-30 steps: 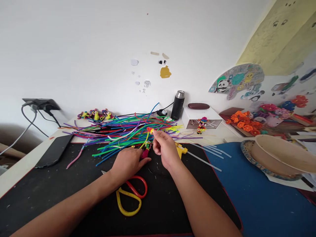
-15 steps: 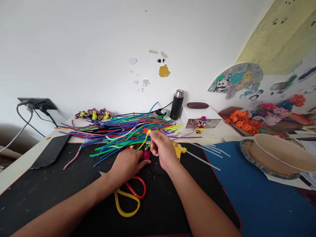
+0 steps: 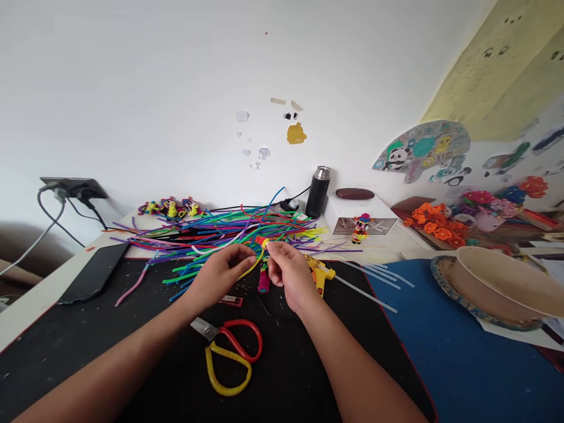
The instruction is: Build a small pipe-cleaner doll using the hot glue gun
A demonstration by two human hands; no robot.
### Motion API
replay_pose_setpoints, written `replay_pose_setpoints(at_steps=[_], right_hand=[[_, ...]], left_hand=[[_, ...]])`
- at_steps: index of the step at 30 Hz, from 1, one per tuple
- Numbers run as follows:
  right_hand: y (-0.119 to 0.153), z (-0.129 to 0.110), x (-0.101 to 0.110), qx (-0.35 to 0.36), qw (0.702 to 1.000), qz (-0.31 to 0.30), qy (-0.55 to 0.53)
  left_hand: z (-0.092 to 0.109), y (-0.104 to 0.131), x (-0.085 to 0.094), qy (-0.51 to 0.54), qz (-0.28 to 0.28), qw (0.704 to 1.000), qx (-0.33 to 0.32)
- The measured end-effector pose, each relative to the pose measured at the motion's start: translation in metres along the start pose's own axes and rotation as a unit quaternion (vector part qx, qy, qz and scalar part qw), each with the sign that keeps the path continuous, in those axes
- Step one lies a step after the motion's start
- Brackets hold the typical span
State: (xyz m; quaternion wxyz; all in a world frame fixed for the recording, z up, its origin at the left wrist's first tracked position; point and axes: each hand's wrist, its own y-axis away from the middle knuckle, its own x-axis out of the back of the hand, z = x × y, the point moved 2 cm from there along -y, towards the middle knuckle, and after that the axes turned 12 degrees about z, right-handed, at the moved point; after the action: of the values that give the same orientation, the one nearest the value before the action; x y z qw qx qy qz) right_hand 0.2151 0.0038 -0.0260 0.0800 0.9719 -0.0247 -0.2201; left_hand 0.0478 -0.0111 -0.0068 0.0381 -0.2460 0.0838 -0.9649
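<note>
Below our left grip (image 3: pixel 222 271), its hold unclear, a red packet (image 3: pixel 232 301) is newly showing; we are still pinching the red-and-yellow piece (image 3: pixel 262 241) in our right grip (image 3: pixel 289 270).

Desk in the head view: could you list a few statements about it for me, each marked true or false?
1. The right hand holds a red-and-yellow piece. True.
2. Both scissor loops are red. False: the scissors have one yellow loop.
3. The bottle lies on its side. False: the bottle stands upright.
4. A maroon case rests on the white box. True.
</note>
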Motion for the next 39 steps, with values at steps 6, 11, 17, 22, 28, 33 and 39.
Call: replay_pose_setpoints(at_steps=[6, 11, 17, 22, 28, 33, 39], right_hand=[[-0.001, 0.003, 0.000, 0.003, 1.000, -0.005, -0.012], [-0.001, 0.004, 0.001, -0.009, 1.000, -0.002, -0.009], [-0.001, 0.003, 0.000, -0.008, 1.000, -0.007, -0.010], [-0.002, 0.008, 0.000, 0.004, 1.000, -0.010, -0.011], [0.000, 0.016, 0.001, 0.024, 1.000, 0.002, 0.020], [0.012, 0.017, 0.021, 0.055, 0.989, 0.006, 0.137], [0.029, 0.000, 0.082, 0.082, 0.938, 0.068, 0.331]], left_hand=[[0.005, -0.011, -0.006, 0.192, 0.001, 0.976, 0.098], [0.005, -0.015, -0.018, 0.259, 0.008, 0.960, 0.108], [0.009, -0.024, -0.017, 0.303, 0.028, 0.947, 0.107], [0.016, -0.038, -0.010, 0.334, 0.063, 0.939, 0.059], [0.020, -0.046, 0.000, 0.362, 0.049, 0.930, 0.048], [0.016, -0.047, 0.008, 0.393, 0.033, 0.917, 0.054], [0.025, -0.042, 0.010, 0.400, 0.006, 0.915, 0.059]])
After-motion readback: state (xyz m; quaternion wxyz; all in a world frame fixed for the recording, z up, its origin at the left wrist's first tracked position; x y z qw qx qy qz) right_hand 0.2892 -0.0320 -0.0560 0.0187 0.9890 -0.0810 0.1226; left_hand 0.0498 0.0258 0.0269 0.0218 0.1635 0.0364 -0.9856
